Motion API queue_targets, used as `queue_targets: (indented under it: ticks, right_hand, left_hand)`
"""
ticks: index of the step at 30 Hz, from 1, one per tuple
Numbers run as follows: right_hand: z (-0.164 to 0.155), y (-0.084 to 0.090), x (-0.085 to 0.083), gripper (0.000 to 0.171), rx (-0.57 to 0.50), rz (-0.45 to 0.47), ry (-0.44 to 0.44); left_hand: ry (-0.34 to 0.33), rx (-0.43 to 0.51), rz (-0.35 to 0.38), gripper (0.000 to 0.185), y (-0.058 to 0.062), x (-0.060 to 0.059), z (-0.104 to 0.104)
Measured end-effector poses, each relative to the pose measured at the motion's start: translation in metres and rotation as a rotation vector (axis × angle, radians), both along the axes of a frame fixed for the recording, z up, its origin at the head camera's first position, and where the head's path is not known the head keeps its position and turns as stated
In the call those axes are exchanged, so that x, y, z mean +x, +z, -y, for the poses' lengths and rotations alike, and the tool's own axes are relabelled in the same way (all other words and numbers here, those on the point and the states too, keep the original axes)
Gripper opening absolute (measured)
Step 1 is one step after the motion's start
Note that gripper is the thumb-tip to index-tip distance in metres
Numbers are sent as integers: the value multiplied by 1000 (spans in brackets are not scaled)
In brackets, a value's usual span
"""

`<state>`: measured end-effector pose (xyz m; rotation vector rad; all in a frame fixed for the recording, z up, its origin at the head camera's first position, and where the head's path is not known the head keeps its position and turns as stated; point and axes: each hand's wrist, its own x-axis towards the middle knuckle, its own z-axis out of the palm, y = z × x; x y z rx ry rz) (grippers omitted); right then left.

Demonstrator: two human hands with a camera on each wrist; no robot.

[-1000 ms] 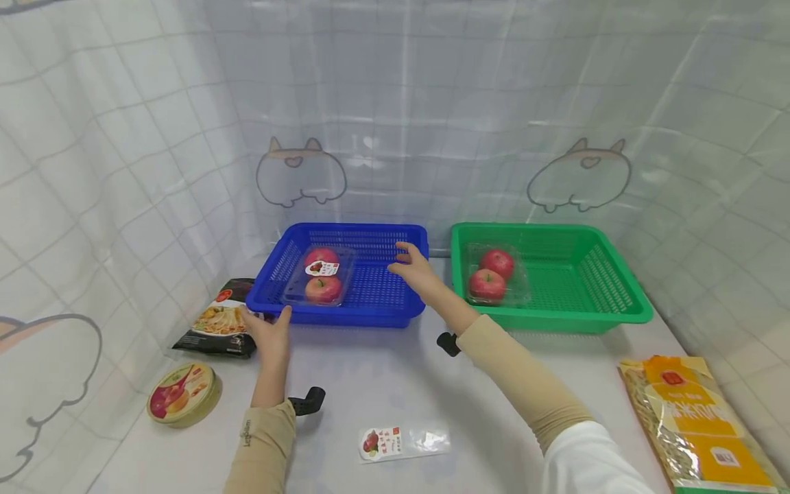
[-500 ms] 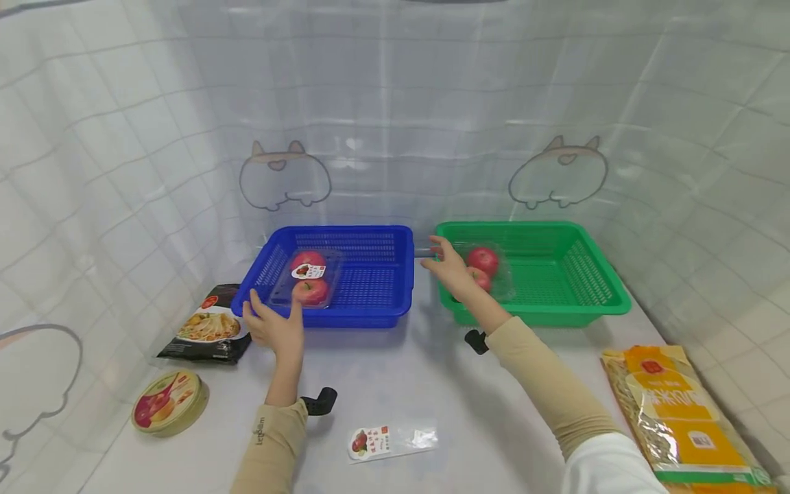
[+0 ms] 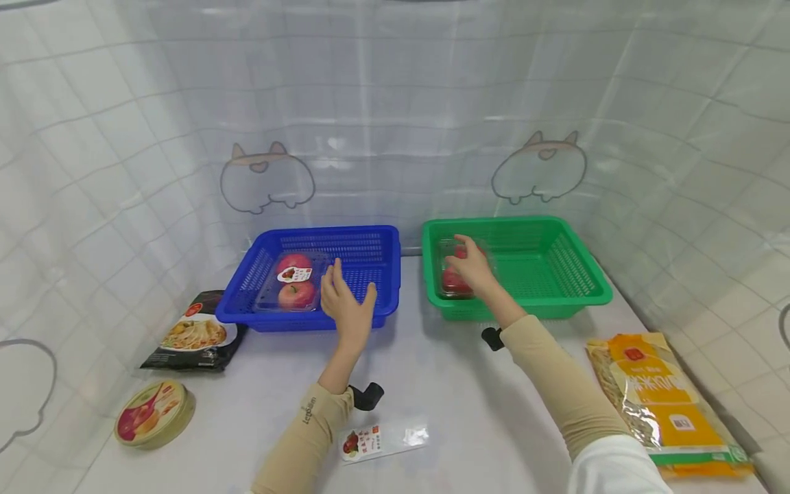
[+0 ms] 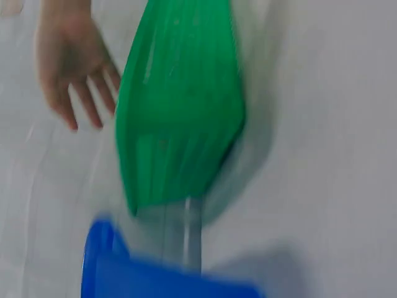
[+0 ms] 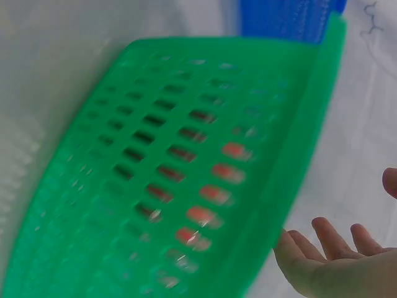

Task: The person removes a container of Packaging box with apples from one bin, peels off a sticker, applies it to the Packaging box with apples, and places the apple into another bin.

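Two plastic baskets stand side by side, a little apart, at the back of the white bench (image 3: pixel 432 384): a blue basket (image 3: pixel 382 274) on the left and a green basket (image 3: pixel 555 302) on the right, both rectangular with slotted, lattice-like walls and floors. Inside the blue one, toward its left half, lies a clear plastic clamshell (image 3: pixel 293 289) holding two red apples under a printed label. Inside the green one, in its left corner, sits a second clear apple pack (image 3: pixel 452 280), its red fruit showing through the glossy lid. The right hand (image 3: pixel 474 266) reaches over the green basket's front rim and lies on top of that pack with fingers loosely bent; whether its grip has closed on the pack I cannot tell. The left hand (image 3: pixel 347 305) hangs at the blue basket's front rim, just right of the clamshell, its grip spread and holding nothing. On the bench to the left lie a dark glossy noodle packet (image 3: pixel 193 336) and a round flat tin (image 3: pixel 154 414) with a printed lid. Near the front edge lies a small clear label sleeve (image 3: pixel 384 439), and at the right a long yellow bag (image 3: pixel 663 398) with a crinkled film surface.
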<state>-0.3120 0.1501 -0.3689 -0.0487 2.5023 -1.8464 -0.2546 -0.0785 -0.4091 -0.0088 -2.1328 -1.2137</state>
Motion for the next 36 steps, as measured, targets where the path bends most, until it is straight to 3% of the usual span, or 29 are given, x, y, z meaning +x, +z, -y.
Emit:
queue_targets:
  ticks: [3,6,15,18,25,36]
  right_hand:
    - [-8,-4,-3,61,4,-6,-31]
    - [-18,-9,-5,61,75,-11,-76]
    - [-43,-22,-13,66,155,57,-139]
    - [-47,-27,-17,70,131,110,-147]
    - [-53,-40,-18,82,107,285,-112]
    - [-60,-45,-26,74,107,454,-90]
  left_hand:
    - [-98,-17,1,71,-2,2,-23]
    - [-195,-48,17,71,-5,3,-44]
    - [-450,-88,223,68,-14,7,-83]
    - [-461,-118,280,67,-17,4,-90]
    - [-416,-159,377,64,-22,-1,-98]
    - [-363,-143,417,63,-24,-8,-107]
